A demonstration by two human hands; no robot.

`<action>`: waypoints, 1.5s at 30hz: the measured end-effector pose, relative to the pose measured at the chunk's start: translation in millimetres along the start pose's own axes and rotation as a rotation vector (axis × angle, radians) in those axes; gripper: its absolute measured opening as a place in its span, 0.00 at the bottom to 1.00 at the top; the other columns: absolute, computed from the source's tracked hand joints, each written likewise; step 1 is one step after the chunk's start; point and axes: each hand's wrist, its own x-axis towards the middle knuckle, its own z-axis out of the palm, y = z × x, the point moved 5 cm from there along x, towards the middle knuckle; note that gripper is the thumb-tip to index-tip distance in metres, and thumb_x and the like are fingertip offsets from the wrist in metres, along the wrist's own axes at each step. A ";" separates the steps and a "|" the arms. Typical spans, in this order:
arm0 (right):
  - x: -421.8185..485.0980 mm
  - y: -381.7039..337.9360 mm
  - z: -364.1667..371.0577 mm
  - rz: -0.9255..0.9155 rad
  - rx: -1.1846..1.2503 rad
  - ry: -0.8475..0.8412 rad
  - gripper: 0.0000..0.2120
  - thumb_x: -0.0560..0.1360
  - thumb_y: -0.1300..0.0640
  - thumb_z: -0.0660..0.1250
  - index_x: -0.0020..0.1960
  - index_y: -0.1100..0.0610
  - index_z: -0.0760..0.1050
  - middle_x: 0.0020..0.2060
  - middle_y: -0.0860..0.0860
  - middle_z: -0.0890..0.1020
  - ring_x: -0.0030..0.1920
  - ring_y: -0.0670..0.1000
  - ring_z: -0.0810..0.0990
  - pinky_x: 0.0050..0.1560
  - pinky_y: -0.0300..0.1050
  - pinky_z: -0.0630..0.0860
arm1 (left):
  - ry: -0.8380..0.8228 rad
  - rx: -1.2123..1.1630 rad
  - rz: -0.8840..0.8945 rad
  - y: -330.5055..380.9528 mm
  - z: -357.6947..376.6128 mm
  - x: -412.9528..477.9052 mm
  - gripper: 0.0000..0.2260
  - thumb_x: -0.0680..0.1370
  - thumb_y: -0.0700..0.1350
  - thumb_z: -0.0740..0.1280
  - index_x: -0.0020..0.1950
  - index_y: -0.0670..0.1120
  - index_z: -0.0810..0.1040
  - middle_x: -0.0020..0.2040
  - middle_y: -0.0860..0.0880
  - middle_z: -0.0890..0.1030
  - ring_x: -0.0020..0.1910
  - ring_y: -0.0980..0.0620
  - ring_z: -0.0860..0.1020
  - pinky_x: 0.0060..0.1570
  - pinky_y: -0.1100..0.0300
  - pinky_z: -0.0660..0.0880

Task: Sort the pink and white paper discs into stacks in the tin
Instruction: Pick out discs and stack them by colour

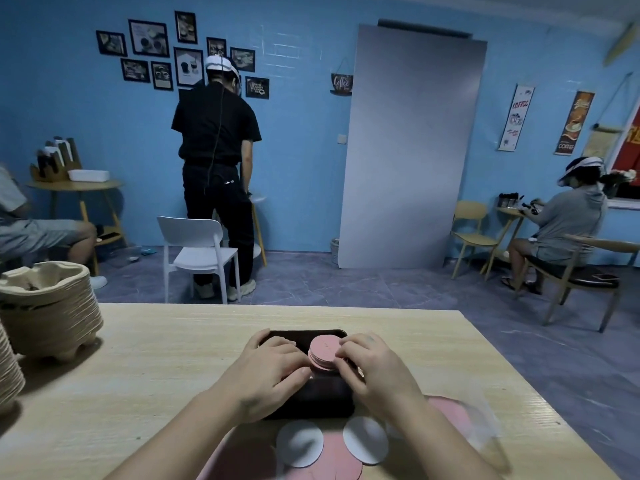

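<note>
A dark rectangular tin (304, 335) lies on the wooden table straight ahead of me. A stack of pink paper discs (322, 351) stands in the tin's right half. My left hand (273, 372) and my right hand (369, 367) press against that stack from either side, fingers curled around its edge. Nearer to me, loose pink discs (332, 455) are spread on the table with two white discs (299, 444) (365, 439) lying on top. The tin's left half is hidden under my left hand.
A tall stack of pulp cup carriers (48, 306) stands at the table's left edge, another stack at far left. A clear plastic bag (485, 420) lies right of the loose discs. Beyond the table: a white chair, a standing person, seated people.
</note>
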 end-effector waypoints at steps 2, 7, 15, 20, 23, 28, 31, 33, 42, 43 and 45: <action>-0.5 0.3 -1.1 -0.011 0.005 0.000 0.12 0.79 0.43 0.60 0.50 0.47 0.79 0.53 0.40 0.80 0.57 0.45 0.75 0.52 0.44 0.77 | -0.005 -0.004 0.005 -1.6 0.6 -2.4 0.26 0.80 0.65 0.44 0.66 0.62 0.75 0.65 0.64 0.77 0.71 0.63 0.65 0.75 0.54 0.46; -1.3 -1.1 -1.3 -0.008 0.038 -0.018 0.13 0.79 0.42 0.60 0.53 0.48 0.79 0.53 0.41 0.81 0.56 0.46 0.76 0.54 0.45 0.76 | -0.023 0.024 0.022 -0.4 1.2 -2.7 0.25 0.80 0.65 0.46 0.70 0.63 0.73 0.68 0.65 0.76 0.72 0.62 0.64 0.75 0.52 0.47; -14.8 -18.1 -11.6 -0.049 0.027 0.021 0.10 0.78 0.45 0.63 0.51 0.50 0.77 0.48 0.43 0.80 0.51 0.49 0.77 0.51 0.49 0.76 | 0.210 -0.098 0.052 0.4 -15.0 -35.0 0.20 0.76 0.63 0.64 0.66 0.60 0.76 0.66 0.65 0.75 0.69 0.64 0.67 0.71 0.55 0.58; -46.6 -59.6 -12.4 -0.144 0.012 0.191 0.05 0.76 0.50 0.69 0.49 0.51 0.79 0.49 0.42 0.81 0.50 0.50 0.78 0.51 0.50 0.74 | 0.337 -0.123 0.049 10.0 -25.9 -72.9 0.17 0.75 0.58 0.69 0.63 0.58 0.77 0.65 0.65 0.74 0.66 0.62 0.71 0.64 0.58 0.64; -70.2 -82.4 -1.5 -0.204 0.019 0.182 0.05 0.76 0.51 0.70 0.48 0.52 0.79 0.46 0.43 0.79 0.49 0.51 0.77 0.49 0.48 0.73 | 0.306 -0.072 0.050 16.0 -22.3 -100.4 0.15 0.75 0.57 0.68 0.61 0.56 0.78 0.62 0.62 0.76 0.63 0.58 0.74 0.61 0.55 0.69; -104.0 -81.7 1.4 -0.136 0.002 0.086 0.10 0.77 0.45 0.69 0.46 0.51 0.76 0.42 0.44 0.75 0.46 0.50 0.75 0.41 0.48 0.75 | 0.213 -0.020 0.017 25.8 -5.3 -142.5 0.10 0.76 0.55 0.68 0.57 0.58 0.76 0.55 0.62 0.77 0.57 0.57 0.75 0.57 0.60 0.66; -120.5 -76.4 2.4 -0.058 -0.010 -0.027 0.11 0.74 0.42 0.69 0.49 0.48 0.76 0.45 0.41 0.75 0.47 0.47 0.75 0.43 0.45 0.77 | 0.276 -0.039 -0.023 26.9 -4.9 -152.6 0.11 0.74 0.51 0.69 0.55 0.57 0.76 0.50 0.60 0.78 0.51 0.55 0.77 0.51 0.57 0.71; -128.3 -75.2 4.6 -0.024 -0.021 -0.082 0.14 0.72 0.40 0.69 0.52 0.45 0.75 0.46 0.40 0.76 0.49 0.46 0.75 0.48 0.42 0.75 | 0.314 -0.050 -0.039 30.8 -4.0 -152.9 0.10 0.73 0.50 0.69 0.54 0.56 0.76 0.48 0.60 0.78 0.49 0.55 0.77 0.49 0.56 0.73; -118.3 -84.2 25.6 0.104 -0.171 -0.146 0.23 0.68 0.27 0.60 0.47 0.46 0.71 0.43 0.40 0.76 0.49 0.47 0.72 0.55 0.45 0.69 | 0.301 -0.063 -0.032 39.3 11.6 -153.9 0.06 0.73 0.52 0.67 0.50 0.56 0.75 0.42 0.60 0.73 0.42 0.57 0.73 0.42 0.56 0.74; -118.1 -83.6 26.5 0.107 -0.167 -0.133 0.22 0.69 0.28 0.60 0.44 0.47 0.70 0.41 0.41 0.76 0.48 0.48 0.72 0.53 0.46 0.69 | 0.298 -0.064 -0.029 40.1 11.5 -154.4 0.06 0.73 0.52 0.67 0.49 0.56 0.75 0.42 0.60 0.73 0.42 0.56 0.73 0.41 0.56 0.74; -118.6 -81.3 25.5 0.102 -0.139 -0.111 0.19 0.70 0.31 0.61 0.43 0.47 0.70 0.39 0.41 0.76 0.46 0.47 0.72 0.51 0.45 0.70 | 0.290 -0.060 -0.021 41.9 11.5 -153.9 0.06 0.73 0.52 0.67 0.48 0.56 0.74 0.42 0.60 0.73 0.42 0.56 0.72 0.41 0.56 0.73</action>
